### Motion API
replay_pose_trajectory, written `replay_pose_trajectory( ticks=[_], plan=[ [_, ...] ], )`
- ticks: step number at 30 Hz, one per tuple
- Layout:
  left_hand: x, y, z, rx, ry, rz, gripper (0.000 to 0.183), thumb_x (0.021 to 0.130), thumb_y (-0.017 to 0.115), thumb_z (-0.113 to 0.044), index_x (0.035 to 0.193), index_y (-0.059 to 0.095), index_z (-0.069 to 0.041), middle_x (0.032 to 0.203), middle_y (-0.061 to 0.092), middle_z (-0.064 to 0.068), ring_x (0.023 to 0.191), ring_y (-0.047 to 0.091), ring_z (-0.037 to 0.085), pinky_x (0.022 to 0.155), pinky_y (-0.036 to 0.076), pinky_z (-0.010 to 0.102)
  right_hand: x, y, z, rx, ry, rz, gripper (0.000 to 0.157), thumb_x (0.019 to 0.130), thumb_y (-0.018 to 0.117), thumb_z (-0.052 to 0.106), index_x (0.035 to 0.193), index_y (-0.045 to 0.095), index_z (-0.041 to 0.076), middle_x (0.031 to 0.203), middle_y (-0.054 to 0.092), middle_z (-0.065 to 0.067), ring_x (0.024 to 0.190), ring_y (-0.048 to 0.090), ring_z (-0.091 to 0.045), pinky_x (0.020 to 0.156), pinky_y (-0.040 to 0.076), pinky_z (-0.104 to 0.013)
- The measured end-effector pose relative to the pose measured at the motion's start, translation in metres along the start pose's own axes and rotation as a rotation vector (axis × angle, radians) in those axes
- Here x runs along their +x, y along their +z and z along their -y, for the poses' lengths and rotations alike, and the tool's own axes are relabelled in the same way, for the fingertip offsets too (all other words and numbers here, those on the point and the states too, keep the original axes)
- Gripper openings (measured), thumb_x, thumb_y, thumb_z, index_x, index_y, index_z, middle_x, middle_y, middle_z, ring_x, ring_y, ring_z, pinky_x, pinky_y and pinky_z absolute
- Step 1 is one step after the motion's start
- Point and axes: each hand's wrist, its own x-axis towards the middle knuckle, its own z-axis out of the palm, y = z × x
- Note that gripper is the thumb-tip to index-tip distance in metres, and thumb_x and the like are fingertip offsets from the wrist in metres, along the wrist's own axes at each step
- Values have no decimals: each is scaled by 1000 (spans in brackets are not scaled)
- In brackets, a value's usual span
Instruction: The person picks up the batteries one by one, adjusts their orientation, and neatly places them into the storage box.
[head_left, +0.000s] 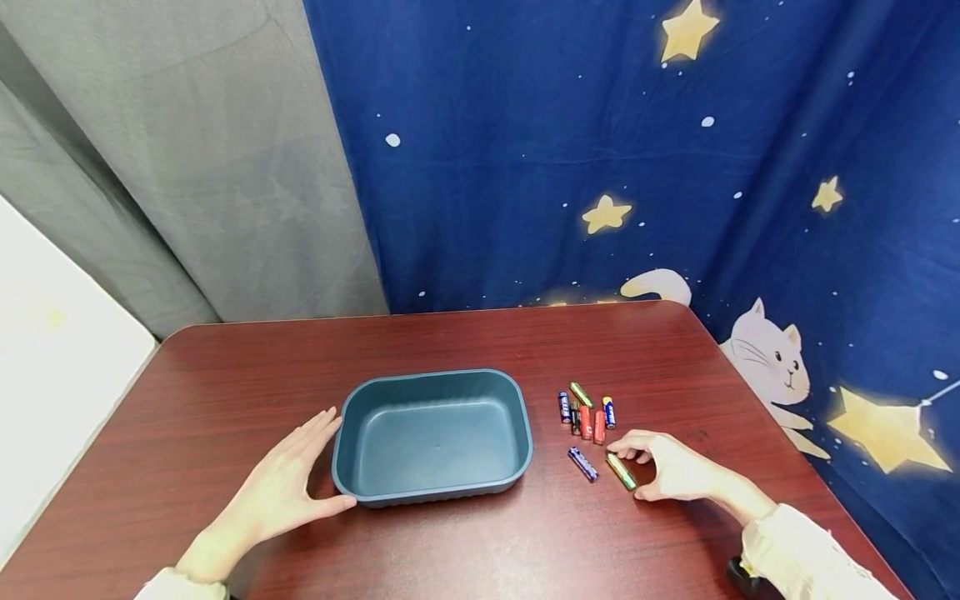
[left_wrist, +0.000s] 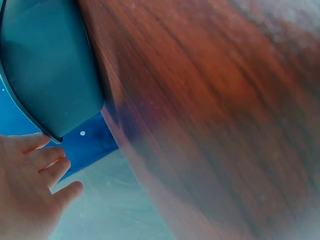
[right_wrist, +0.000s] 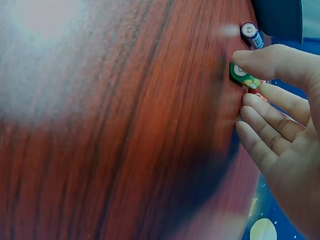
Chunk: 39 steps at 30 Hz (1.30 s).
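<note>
A dark teal plastic basin (head_left: pixel 435 442) stands on the table. My left hand (head_left: pixel 281 487) is at its left side with fingers straight, fingertips and thumb touching the rim. To the right of the basin, my right hand (head_left: pixel 675 468) has its thumb and index finger at the two ends of a green battery (head_left: pixel 621 471), pinching it while it lies on the table. In the right wrist view the thumb covers part of that battery (right_wrist: pixel 240 72). A purple-blue battery (head_left: pixel 582 464) lies just left of it.
Beyond the right hand is a loose cluster of batteries: red ones (head_left: pixel 586 422), a black one (head_left: pixel 575 418), blue ones (head_left: pixel 564 407) and another green one (head_left: pixel 581 394). The brown table (head_left: pixel 480 550) ends at a grey and blue curtain (head_left: pixel 525 167).
</note>
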Motion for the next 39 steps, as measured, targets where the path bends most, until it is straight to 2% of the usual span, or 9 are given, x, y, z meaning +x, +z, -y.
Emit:
replay_pose_trajectory(
  ticks=[7, 14, 23, 32, 36, 39],
  plan=[
    [-1, 1, 0, -7, 6, -6, 98, 62, 70, -63, 136, 40, -6, 139, 39, 15, 127, 35, 31, 103, 1, 6, 4, 2, -2, -39, 7, -14, 49, 57, 75, -1, 103, 59, 3, 86, 56, 1, 78, 52, -16, 63, 47, -25],
    [-1, 1, 0, -8, 9, -14, 99, 62, 70, -63, 136, 40, -6, 138, 39, 15, 126, 36, 31, 103, 1, 6, 5, 3, -4, -31, 15, -31, 42, 61, 76, 4, 99, 59, 3, 82, 55, -2, 75, 51, -15, 62, 47, -25],
    [-2, 1, -1, -15, 2, -14, 98, 62, 70, -62, 136, 40, -6, 138, 39, 15, 125, 37, 32, 101, 0, 4, 4, 4, -7, 54, 132, -62, 38, 66, 78, 10, 99, 59, 5, 81, 56, -4, 75, 52, -16, 64, 49, -25],
    [-1, 1, -1, -20, -5, -7, 97, 62, 70, -63, 136, 40, -7, 138, 39, 15, 126, 36, 31, 101, -1, 3, 16, -4, -6, 138, 148, -241, 44, 64, 79, 0, 102, 58, 0, 84, 60, -9, 75, 55, -19, 65, 52, -25],
    [-1, 1, 0, -21, -10, -3, 98, 62, 70, -63, 136, 40, -7, 139, 39, 15, 127, 36, 31, 100, -1, 3, 28, -8, -1, 218, 106, -332, 45, 64, 76, -8, 104, 56, -7, 85, 61, -9, 76, 57, -12, 67, 52, -23],
    [-1, 1, 0, -20, -8, -5, 98, 62, 70, -63, 136, 40, -7, 139, 39, 14, 126, 36, 31, 100, 0, 3, 38, -8, 4, 331, 48, -407, 43, 65, 72, -14, 103, 52, -15, 87, 61, -6, 78, 58, -9, 69, 52, -22]
  ],
)
